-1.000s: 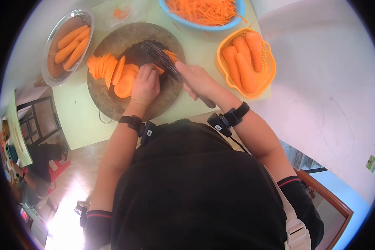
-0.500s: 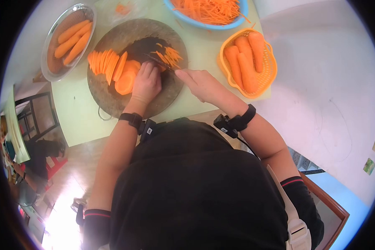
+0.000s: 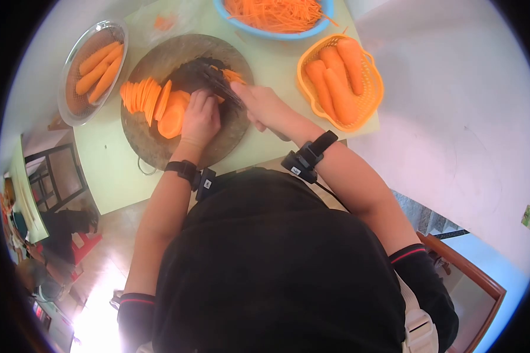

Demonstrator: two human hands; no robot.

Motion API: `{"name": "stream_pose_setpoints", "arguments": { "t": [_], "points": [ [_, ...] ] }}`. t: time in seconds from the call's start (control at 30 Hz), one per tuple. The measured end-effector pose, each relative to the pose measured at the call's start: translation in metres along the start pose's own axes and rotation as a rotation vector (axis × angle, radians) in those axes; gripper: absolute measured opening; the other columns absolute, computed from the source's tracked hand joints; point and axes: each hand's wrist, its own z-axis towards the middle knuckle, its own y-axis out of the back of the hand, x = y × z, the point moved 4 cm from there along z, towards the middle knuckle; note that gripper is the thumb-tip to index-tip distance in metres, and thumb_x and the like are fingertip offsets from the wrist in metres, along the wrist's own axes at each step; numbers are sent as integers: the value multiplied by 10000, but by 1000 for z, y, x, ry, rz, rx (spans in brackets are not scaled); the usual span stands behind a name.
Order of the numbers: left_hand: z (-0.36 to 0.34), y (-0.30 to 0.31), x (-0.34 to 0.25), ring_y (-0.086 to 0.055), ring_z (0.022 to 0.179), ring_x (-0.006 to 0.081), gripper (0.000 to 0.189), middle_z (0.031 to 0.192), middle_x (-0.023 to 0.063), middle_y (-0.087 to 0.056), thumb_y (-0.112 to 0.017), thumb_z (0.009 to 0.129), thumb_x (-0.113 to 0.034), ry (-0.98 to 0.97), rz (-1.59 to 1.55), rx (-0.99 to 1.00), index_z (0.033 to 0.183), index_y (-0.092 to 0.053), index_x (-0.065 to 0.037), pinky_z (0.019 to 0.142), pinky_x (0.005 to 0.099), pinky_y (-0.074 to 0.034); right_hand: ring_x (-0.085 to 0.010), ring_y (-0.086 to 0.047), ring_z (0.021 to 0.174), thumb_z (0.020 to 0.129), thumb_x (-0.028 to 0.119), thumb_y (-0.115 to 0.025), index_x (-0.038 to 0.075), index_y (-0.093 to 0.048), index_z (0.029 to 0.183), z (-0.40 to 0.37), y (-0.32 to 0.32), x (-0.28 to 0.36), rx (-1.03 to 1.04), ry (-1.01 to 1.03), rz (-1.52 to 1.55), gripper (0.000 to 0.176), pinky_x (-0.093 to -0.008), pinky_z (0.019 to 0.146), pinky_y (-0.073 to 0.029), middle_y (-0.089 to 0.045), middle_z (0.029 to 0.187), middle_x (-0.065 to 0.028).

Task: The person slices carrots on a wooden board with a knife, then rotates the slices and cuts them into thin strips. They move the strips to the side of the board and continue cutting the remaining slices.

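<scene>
My right hand [image 3: 258, 106] is closed around the handle of a kitchen knife [image 3: 219, 83], whose dark blade lies tilted over the round chopping board [image 3: 159, 54]. Beside the blade, my left hand [image 3: 201, 119] presses down with curled fingers on carrot slices, and a bit of orange shows at its fingertips. Round carrot slices [image 3: 171, 120] lie left of that hand. Farther left, more slices [image 3: 141, 95] lean in an overlapping row. Carrot shreds [image 3: 234, 76] are beyond the knife, partly hidden by it.
A blue basin [image 3: 330, 20] of shredded carrot stands at the back. Whole carrots fill a yellow basket [image 3: 371, 109] on the right and lie in an oval metal strainer [image 3: 66, 100] on the left. A clear plastic bag [image 3: 185, 20] lies behind the board. Another person [image 3: 56, 235] is at far left.
The knife has turned so more of its blade face shows, and it covers more of the shreds. My right wrist has rotated. The whole view has shifted slightly.
</scene>
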Motion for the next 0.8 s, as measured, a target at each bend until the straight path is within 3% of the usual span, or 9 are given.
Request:
{"name": "stream_pose_setpoints", "arguments": {
  "t": [0.07,0.1,0.2,0.27,0.37,0.6,0.8],
  "points": [
    [0,1,1,-587,933,327,166,981,134,-586,-646,746,75,1,-5,2,897,-603,20,806,383,-505,-190,-572,437,1010,532,-341,-18,-599,887,7,1,-17,-11,-17,264,619,-315,420,-477,-513,546,-97],
    [0,2,1,-587,933,327,166,981,134,-586,-646,746,75,-6,1,3,897,-603,20,806,383,-505,-190,-572,437,1010,532,-341,-18,-599,887,5,0,-15,-12,-10,269,619,-315,420,-477,-513,546,-97],
    [-3,2,0,-594,939,325,161,996,133,-593,-652,763,58,-3,-20,14,915,-611,24,816,386,-504,-271,-621,519,1004,453,-402,-10,-586,872,5,-1,-13,-57,70,161,516,-379,499,-515,-584,601,-137],
    [-7,4,-2,-590,991,331,176,1048,143,-590,-650,788,38,-1,8,52,961,-620,32,854,392,-502,-354,-646,642,981,333,-456,5,-592,885,10,0,-5,-287,398,-221,368,-451,592,-527,-638,687,-183],
    [-12,6,-6,-570,1060,343,220,1108,154,-578,-640,812,15,-11,37,94,1030,-618,34,906,403,-492,-406,-639,744,945,252,-495,26,-594,888,10,-2,4,-362,395,-466,254,-498,661,-516,-657,761,-211],
    [-16,4,-1,-546,1107,347,275,1134,156,-567,-630,823,-8,4,43,132,1093,-599,30,947,417,-477,-377,-655,684,936,233,-527,43,-593,916,-18,-8,9,-382,422,-593,202,-484,619,-522,-654,726,-186],
    [-15,4,-3,-523,1121,356,345,1126,165,-560,-617,757,-12,-10,115,185,1097,-585,30,936,428,-484,-346,-623,591,930,192,-538,45,-552,869,-39,-19,-3,-414,536,-698,160,-436,535,-504,-606,650,-136]
  ]
}}
